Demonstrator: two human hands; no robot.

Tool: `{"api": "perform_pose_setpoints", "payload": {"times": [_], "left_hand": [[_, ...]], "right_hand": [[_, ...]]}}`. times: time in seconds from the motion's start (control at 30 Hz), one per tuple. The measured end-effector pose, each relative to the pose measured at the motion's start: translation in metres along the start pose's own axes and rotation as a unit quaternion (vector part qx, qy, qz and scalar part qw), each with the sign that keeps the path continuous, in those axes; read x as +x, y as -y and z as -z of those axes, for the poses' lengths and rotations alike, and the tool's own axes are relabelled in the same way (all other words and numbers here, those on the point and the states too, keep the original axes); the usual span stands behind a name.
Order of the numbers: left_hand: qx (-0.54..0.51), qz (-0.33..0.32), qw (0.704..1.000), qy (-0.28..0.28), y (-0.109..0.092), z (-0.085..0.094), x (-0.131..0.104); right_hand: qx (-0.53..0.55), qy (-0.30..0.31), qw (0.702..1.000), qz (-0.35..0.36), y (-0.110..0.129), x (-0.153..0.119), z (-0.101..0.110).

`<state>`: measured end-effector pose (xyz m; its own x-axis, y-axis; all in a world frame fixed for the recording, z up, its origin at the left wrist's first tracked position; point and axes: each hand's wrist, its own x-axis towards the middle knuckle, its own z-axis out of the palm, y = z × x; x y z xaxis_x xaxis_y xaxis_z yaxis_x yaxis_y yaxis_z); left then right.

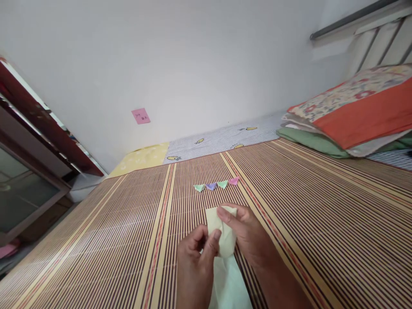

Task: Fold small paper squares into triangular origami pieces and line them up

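Note:
A pale yellow sheet of paper (228,240), creased and partly folded over, is held up above the mat between both hands. My left hand (196,257) grips its lower left side, thumb on the front and fingers curled behind. From the right, my right hand (247,231) pinches the upper part, its thumb pressed on the paper's face. Below lies a light green sheet of paper (230,285), partly covered by my left hand and the yellow paper. Beyond the hands sits a row of small folded paper triangles (211,186) in green, purple and pink.
A striped bamboo mat (128,223) covers the bed. Folded bedding with an orange and floral cover (363,107) is piled at the right. A pink note (140,116) is on the white wall. A reddish-brown frame (48,116) stands at the left.

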<state>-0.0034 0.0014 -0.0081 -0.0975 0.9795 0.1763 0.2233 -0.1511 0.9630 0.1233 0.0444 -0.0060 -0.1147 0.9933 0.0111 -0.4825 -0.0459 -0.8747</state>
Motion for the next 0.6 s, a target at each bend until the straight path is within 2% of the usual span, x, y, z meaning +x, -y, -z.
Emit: {"api": "perform_pose_setpoints", "payload": {"times": [0.13, 0.17, 0.2, 0.27, 0.33, 0.37, 0.47, 0.6], "left_hand": [[-0.074, 0.023, 0.996, 0.039, -0.007, -0.001, 0.0], [-0.081, 0.026, 0.996, 0.035, -0.009, -0.001, 0.0], [-0.082, 0.027, 0.996, 0.015, -0.01, -0.001, -0.001], [-0.07, 0.025, 0.995, -0.061, -0.012, 0.0, -0.001], [-0.064, 0.022, 0.989, -0.134, -0.011, 0.002, -0.001], [-0.071, 0.024, 0.985, -0.153, -0.01, 0.003, -0.001], [-0.076, 0.03, 0.981, -0.174, -0.006, 0.004, -0.002], [-0.042, 0.009, 0.976, -0.216, -0.005, 0.0, -0.003]], "right_hand": [[-0.016, 0.031, 0.999, -0.005, -0.002, 0.0, 0.002], [-0.014, 0.039, 0.999, -0.006, -0.001, 0.0, 0.002], [-0.01, 0.044, 0.999, -0.004, -0.001, 0.001, 0.003], [-0.011, 0.051, 0.999, 0.013, 0.001, 0.001, 0.004], [-0.035, 0.068, 0.997, 0.024, 0.002, 0.001, 0.005], [-0.056, 0.081, 0.995, 0.024, 0.003, 0.0, 0.005], [-0.099, 0.108, 0.989, 0.019, 0.003, -0.002, 0.002], [-0.122, 0.073, 0.988, 0.058, 0.002, -0.007, -0.008]]}}
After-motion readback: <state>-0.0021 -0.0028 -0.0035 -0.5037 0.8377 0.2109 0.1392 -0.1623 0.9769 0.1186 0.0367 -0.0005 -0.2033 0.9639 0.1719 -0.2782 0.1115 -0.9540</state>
